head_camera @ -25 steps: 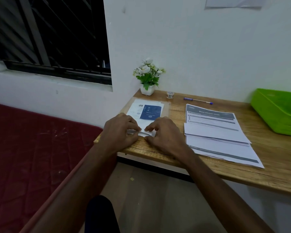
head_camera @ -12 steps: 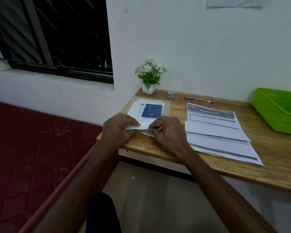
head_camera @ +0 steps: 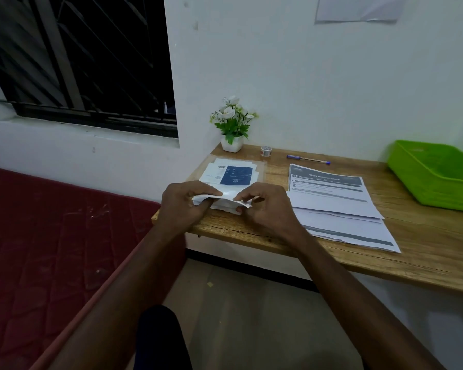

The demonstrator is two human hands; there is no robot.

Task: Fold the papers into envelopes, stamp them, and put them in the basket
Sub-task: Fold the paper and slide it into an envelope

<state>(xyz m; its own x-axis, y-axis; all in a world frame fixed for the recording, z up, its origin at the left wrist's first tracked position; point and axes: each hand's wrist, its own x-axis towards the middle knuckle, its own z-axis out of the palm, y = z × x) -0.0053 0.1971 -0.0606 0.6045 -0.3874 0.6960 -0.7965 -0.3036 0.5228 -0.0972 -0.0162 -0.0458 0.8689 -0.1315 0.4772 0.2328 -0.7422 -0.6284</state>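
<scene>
Table (head_camera: 425,244) runs toward two o'clock, green basket (head_camera: 436,174) at its far end, printed papers (head_camera: 340,206) at center. Folded paper (head_camera: 223,200) is at the table's nine o'clock edge, my left grip (head_camera: 183,205) and right grip (head_camera: 262,209) each pinching an end.

Both hands pinch a small folded white paper (head_camera: 221,200) above the near left corner of the wooden table (head_camera: 425,252): left hand (head_camera: 183,206) at its left end, right hand (head_camera: 265,209) at its right. A green plastic basket (head_camera: 436,174) sits far right, printed sheets (head_camera: 334,198) between.
</scene>
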